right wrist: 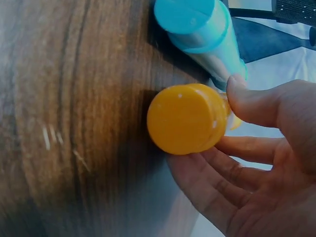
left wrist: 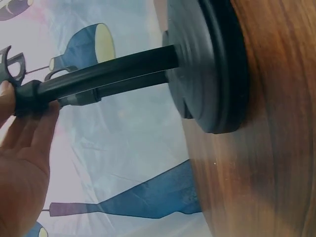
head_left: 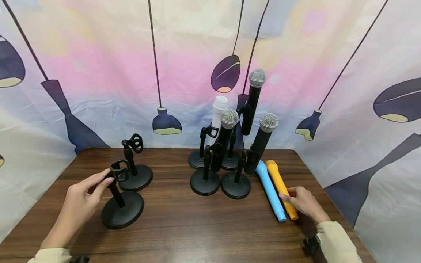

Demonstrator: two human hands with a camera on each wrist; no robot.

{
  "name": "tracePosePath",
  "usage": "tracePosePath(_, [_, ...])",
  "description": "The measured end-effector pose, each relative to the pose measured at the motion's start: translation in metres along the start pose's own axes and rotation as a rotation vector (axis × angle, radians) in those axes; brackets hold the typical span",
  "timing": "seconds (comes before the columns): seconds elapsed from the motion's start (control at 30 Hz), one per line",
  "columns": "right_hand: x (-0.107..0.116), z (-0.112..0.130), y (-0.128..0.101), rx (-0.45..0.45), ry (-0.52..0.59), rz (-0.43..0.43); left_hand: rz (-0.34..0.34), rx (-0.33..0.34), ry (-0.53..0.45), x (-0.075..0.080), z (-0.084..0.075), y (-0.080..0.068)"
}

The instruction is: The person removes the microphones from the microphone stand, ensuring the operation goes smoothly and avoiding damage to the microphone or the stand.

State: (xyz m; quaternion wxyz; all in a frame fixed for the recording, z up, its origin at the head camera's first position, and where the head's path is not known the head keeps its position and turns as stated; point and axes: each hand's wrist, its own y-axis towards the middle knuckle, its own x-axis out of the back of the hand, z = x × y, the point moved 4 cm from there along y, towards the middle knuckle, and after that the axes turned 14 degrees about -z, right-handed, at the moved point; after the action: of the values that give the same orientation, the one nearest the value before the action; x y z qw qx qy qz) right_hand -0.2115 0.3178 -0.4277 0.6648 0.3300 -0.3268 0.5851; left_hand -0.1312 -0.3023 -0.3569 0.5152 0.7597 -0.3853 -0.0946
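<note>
At the left, my left hand [head_left: 80, 201] pinches the neck of a black desktop microphone stand [head_left: 122, 211] just below its clip. The stand's round base is close over the tabletop, and its ring clip [head_left: 119, 170] holds no microphone. In the left wrist view, thumb and fingers lie on either side of the stand's joint [left wrist: 29, 98]. On the right, my right hand [head_left: 306, 202] grips the lower part of a yellow microphone [head_left: 279, 179], which lies on the table. The right wrist view shows its round yellow end [right wrist: 178, 120] between thumb and fingers. A light blue microphone [head_left: 270, 190] lies alongside it.
Another black stand [head_left: 139, 178] with an unfilled clip stands behind the held one. In the middle, several stands [head_left: 205, 182] hold black microphones [head_left: 252, 102] with silver heads and a white one [head_left: 218, 111]. A patterned cloth [head_left: 125, 73] hangs behind the wooden table [head_left: 184, 226].
</note>
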Motion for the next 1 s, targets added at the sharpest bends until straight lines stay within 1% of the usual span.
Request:
tracePosePath(0.1, [0.005,0.002,-0.001,0.041,-0.032,-0.025,0.001,0.01,0.036,0.002,-0.005,0.004])
tracePosePath(0.23, [0.018,0.01,-0.006,0.113,-0.042,-0.119,-0.026,0.031,0.051,0.008,-0.015,0.014])
tracePosePath(0.33, [0.027,0.019,-0.011,0.166,-0.024,-0.193,-0.065,0.04,0.045,0.014,-0.028,0.022])
tracePosePath(0.4, [0.033,0.025,-0.014,0.19,-0.016,-0.24,-0.081,0.038,0.04,0.017,-0.039,0.028])
tracePosePath(0.47, [0.038,0.034,-0.018,0.207,-0.008,-0.279,-0.109,0.019,0.019,0.018,-0.053,0.033])
tracePosePath(0.63, [0.046,0.061,-0.027,0.267,0.006,-0.382,-0.171,-0.077,-0.037,0.016,-0.088,0.041])
tracePosePath(0.73, [0.049,0.078,-0.033,0.309,0.017,-0.445,-0.152,-0.119,-0.104,0.008,-0.108,0.042])
tracePosePath(0.83, [0.049,0.095,-0.038,0.356,0.039,-0.498,-0.098,-0.135,-0.171,-0.003,-0.123,0.039])
tracePosePath(0.9, [0.049,0.105,-0.042,0.395,0.061,-0.529,-0.066,-0.142,-0.208,-0.013,-0.131,0.036])
tracePosePath(1.0, [0.047,0.119,-0.048,0.458,0.09,-0.567,-0.021,-0.155,-0.227,-0.03,-0.138,0.031])
